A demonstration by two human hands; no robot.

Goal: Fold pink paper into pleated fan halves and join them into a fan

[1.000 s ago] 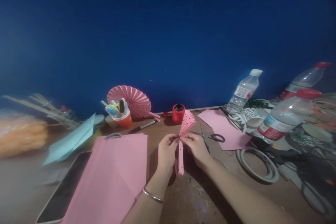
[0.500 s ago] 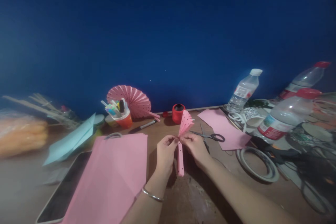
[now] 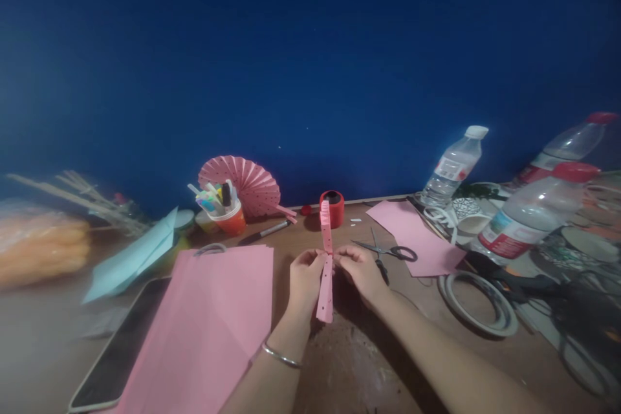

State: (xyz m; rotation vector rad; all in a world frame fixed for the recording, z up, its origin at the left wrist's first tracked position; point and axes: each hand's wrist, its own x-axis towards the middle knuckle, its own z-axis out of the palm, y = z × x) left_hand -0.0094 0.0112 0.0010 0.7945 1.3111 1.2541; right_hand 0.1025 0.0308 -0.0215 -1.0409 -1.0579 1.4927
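A pink dotted strip of pleated paper (image 3: 325, 291) stands lengthwise in front of me, pinched narrow at its middle. My left hand (image 3: 305, 278) is closed on it from the left, thumb and finger at the waist. From the other side my right hand (image 3: 358, 270) closes on the same spot with its fingertips. Whether a thread or tie lies between the fingers, I cannot make out. Scissors (image 3: 388, 250) lie partly spread just beyond my right hand. Behind the strip's top end stands a red jar-like container (image 3: 334, 209) with a dark opening.
A finished-looking pink paper fan (image 3: 242, 181) leans on the wall behind a cup of markers (image 3: 226, 217). Pink sheets (image 3: 218, 310) and a phone (image 3: 121, 349) lie left. To the right are a cut pink sheet (image 3: 417, 236), a tape roll (image 3: 480, 310) and plastic bottles (image 3: 524, 220).
The pleated paper's upper part has gone from fanned out to narrow and turned leftward; its lower end widened slightly. White scraps behind it now show. Both hands stay at the middle.
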